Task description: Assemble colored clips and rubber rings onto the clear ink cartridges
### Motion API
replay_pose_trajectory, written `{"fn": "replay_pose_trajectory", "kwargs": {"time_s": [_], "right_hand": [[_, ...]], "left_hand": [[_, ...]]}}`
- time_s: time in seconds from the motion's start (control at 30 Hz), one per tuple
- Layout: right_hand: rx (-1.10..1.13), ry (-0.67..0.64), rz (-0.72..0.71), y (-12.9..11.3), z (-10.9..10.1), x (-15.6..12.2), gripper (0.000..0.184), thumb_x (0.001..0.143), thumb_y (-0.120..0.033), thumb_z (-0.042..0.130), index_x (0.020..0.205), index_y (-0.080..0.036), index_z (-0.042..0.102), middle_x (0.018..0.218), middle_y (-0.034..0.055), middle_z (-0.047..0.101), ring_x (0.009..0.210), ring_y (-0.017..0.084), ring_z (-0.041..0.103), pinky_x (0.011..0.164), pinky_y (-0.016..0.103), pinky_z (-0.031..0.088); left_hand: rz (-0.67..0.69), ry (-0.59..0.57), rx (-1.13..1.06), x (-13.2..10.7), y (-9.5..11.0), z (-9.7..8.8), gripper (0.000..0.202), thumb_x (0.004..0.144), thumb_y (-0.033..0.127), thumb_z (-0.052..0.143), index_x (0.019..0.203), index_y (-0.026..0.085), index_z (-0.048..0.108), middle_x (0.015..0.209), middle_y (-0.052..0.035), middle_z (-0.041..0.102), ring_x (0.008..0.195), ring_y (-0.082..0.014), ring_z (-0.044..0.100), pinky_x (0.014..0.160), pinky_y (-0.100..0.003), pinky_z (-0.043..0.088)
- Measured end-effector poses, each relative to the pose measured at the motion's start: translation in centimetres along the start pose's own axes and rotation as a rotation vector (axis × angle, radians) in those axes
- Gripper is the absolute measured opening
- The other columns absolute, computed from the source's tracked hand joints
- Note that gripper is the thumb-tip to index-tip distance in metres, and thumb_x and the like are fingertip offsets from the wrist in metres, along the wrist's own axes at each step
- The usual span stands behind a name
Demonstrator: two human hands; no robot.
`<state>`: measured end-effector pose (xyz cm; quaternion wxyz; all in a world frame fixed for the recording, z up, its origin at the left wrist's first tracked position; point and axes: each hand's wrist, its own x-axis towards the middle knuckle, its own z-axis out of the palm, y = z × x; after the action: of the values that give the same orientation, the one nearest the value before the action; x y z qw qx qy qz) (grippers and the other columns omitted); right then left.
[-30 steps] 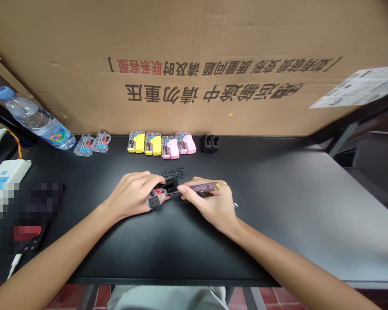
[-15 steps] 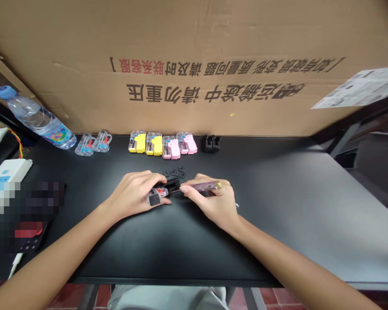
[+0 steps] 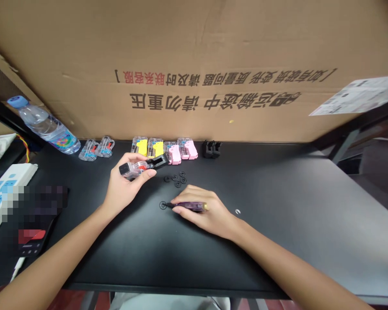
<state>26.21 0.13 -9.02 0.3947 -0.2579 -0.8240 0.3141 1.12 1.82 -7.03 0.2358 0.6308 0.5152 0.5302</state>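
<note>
Clear plastic case (image 3: 136, 168), long axis near level, clamped in fingers of my left hand (image 3: 124, 187), left of black washer cluster (image 3: 175, 178). Right hand (image 3: 207, 213) farther from case, fingers (image 3: 194, 189) together on purple screwdriver (image 3: 190, 206), below cluster.

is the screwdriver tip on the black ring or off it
On, it seems: the screwdriver in the right hand reaches the black ring.

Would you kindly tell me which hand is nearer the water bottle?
Left. The left hand sits right of the bottle; the right hand sits farther right.
</note>
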Motion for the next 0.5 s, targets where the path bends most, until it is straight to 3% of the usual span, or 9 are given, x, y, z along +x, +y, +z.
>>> {"fn": "replay_pose_trajectory", "kwargs": {"time_s": [0.1, 0.33, 0.5], "right_hand": [[-0.057, -0.021, 0.000, 0.5, -0.2, 0.0, 0.009, 0.101, -0.023, 0.071, 0.106, -0.021, 0.078, 0.092, 0.0058, 0.081, 0.083, 0.020, 0.072, 0.078, 0.033, 0.059], [-0.218, 0.075, 0.079, 1.9, -1.3, -0.1, 0.014, 0.102, -0.030, 0.070, 0.112, -0.023, 0.078, 0.101, 0.0080, 0.081, 0.088, 0.024, 0.073, 0.086, 0.041, 0.058], [-0.160, 0.129, 0.118, 1.2, -2.4, 0.2, 0.021, 0.106, -0.038, 0.064, 0.111, -0.024, 0.079, 0.103, 0.0081, 0.082, 0.093, 0.025, 0.076, 0.089, 0.042, 0.058]], "left_hand": [[-0.057, -0.002, -0.072, 0.1, -0.4, 0.4, 0.033, 0.084, 0.044, 0.085, 0.102, 0.020, 0.071, 0.102, -0.0038, 0.077, 0.090, -0.0181, 0.075, 0.081, -0.028, 0.060], [-0.151, 0.025, -0.217, 0.2, -1.4, 0.7, 0.040, 0.080, 0.045, 0.089, 0.105, 0.020, 0.071, 0.103, -0.0056, 0.077, 0.093, -0.0198, 0.075, 0.088, -0.032, 0.062], [-0.137, -0.101, -0.258, 0.0, -1.4, 0.9, 0.046, 0.078, 0.045, 0.091, 0.110, 0.018, 0.072, 0.111, -0.0097, 0.080, 0.104, -0.0254, 0.077, 0.097, -0.038, 0.062]]}}
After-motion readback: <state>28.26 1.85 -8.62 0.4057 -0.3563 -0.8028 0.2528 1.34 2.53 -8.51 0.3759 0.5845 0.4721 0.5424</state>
